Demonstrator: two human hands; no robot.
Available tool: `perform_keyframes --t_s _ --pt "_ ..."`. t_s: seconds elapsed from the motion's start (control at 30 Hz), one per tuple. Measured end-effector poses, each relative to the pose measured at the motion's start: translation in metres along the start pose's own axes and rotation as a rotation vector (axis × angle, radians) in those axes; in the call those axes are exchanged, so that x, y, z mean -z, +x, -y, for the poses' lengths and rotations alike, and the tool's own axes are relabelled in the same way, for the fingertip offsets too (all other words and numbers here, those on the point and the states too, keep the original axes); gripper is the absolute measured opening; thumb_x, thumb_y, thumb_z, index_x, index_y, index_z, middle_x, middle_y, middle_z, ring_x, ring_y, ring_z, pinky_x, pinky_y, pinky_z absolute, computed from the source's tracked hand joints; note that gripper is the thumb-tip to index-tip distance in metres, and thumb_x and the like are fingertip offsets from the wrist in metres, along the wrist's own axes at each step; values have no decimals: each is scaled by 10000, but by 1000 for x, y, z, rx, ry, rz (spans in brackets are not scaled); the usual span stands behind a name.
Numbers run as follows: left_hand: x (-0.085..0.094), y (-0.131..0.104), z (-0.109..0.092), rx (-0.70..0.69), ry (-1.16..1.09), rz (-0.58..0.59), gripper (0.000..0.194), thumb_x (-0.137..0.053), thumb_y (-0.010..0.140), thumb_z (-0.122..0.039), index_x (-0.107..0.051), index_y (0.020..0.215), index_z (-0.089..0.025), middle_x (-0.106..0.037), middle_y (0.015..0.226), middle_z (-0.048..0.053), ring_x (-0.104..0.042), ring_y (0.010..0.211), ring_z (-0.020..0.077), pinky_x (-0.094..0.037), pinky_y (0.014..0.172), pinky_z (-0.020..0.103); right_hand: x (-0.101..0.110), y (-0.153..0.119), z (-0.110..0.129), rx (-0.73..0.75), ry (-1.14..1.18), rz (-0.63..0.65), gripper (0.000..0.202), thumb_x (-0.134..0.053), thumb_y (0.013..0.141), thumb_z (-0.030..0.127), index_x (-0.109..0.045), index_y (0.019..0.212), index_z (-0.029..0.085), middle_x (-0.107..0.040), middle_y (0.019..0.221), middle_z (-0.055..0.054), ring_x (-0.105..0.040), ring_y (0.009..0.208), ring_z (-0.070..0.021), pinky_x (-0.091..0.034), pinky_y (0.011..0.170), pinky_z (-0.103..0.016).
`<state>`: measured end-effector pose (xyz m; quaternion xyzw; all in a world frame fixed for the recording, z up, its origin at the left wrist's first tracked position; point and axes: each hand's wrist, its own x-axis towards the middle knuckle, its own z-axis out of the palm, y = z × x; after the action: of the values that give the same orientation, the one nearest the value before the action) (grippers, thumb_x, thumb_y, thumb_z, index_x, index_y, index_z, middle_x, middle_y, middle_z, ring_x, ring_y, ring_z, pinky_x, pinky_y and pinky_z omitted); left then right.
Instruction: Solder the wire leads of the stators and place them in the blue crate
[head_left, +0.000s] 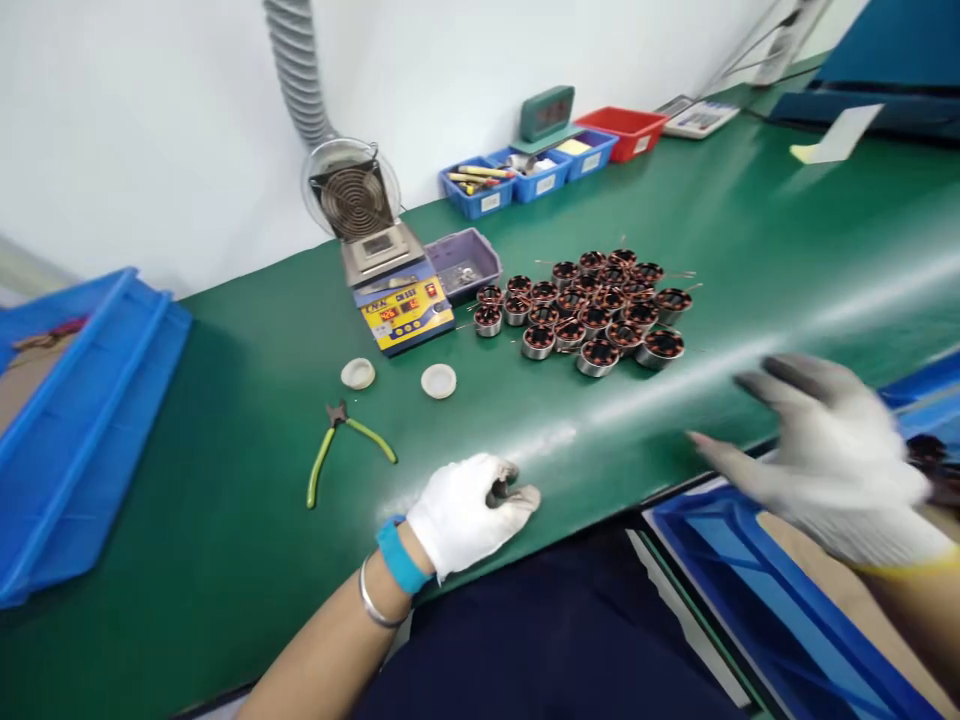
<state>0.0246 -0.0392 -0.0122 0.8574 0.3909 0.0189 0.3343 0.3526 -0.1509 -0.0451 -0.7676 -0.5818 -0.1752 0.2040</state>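
Note:
My left hand, in a white glove with a blue band at the wrist, rests near the front edge of the green table. Its fingers are loosely curled, the thumb stands a little apart, and I see nothing held. To the right, my right hand is above the table edge, blurred by motion, fingers spread and holding nothing visible. Beyond the hands stands a cluster of wire-wound motor stators, copper coils on metal rings with loose wire ends. Green-handled cutting pliers lie left of my left hand.
Two small white caps lie before a yellow-blue soldering station. Behind are a purple tray, blue bins and a red bin. A blue crate stands left; another blue crate is below the table edge, right.

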Motion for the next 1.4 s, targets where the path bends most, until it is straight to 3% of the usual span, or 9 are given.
perform_keyframes --t_s 0.17,0.3,0.4,0.5,0.57,0.7,0.97,1.17,1.4 --pt "4 0 0 -4 -39 20 352 -490 856 -518 -671 857 -216 -694 849 58 -637 783 209 -471 725 310 -40 71 71 215 71 65 271 -661 714 375 -672 867 151 -594 1206 -209 -477 1224 -427 -339 1040 -609" --pt "0 0 3 -13 -186 -31 350 -498 845 -521 -643 826 -204 -690 863 74 -634 794 221 -478 737 332 -49 72 84 189 122 57 196 -643 746 334 -628 665 157 -622 1133 -185 -451 1246 -445 -312 1045 -660" --pt "-8 4 7 118 -683 -108 383 -469 860 -536 -589 955 -184 -675 917 73 -631 711 169 -488 650 292 -41 55 103 310 246 10 239 -641 769 399 -655 696 171 -628 1154 -135 -476 1247 -380 -422 1013 -577" --pt "-14 10 11 252 -1278 142 599 -352 842 -700 -520 1094 -183 -656 888 72 -637 578 168 -438 463 260 -28 39 139 536 489 42 207 -598 822 397 -663 795 202 -622 1172 -102 -515 1228 -323 -518 914 -499" --pt "-15 12 12 252 -1476 290 641 -295 834 -746 -556 953 -173 -603 674 35 -583 466 160 -393 408 251 -22 36 164 633 614 71 158 -600 828 379 -642 809 229 -638 1134 -92 -539 1203 -322 -512 912 -518" --pt "-11 12 9 243 -1626 -64 448 -406 907 -578 -510 697 -196 -452 504 -27 -400 377 85 -320 385 224 -14 49 196 647 657 -38 200 -728 711 415 -639 827 279 -683 964 -71 -603 1078 -343 -405 997 -615" --pt "-9 16 9 278 -1745 -551 194 -594 849 -389 -507 876 -218 -551 801 7 -562 658 139 -458 534 248 -9 61 201 846 539 -105 91 -655 764 252 -579 734 293 -698 762 22 -683 821 -260 -386 1009 -596" --pt "-4 17 7 317 -1682 -685 75 -592 856 -209 -520 858 -191 -522 750 -10 -532 648 111 -480 620 254 -17 63 196 769 595 -124 301 -743 695 456 -570 871 284 -682 815 -46 -662 913 -314 -417 989 -603" --pt "-3 18 3 277 -1701 -694 235 -684 755 -68 -543 909 -175 -573 727 -37 -553 631 84 -469 650 226 11 63 201 831 598 -72 99 -639 797 241 -564 814 303 -689 742 38 -685 796 -225 -417 1027 -566"
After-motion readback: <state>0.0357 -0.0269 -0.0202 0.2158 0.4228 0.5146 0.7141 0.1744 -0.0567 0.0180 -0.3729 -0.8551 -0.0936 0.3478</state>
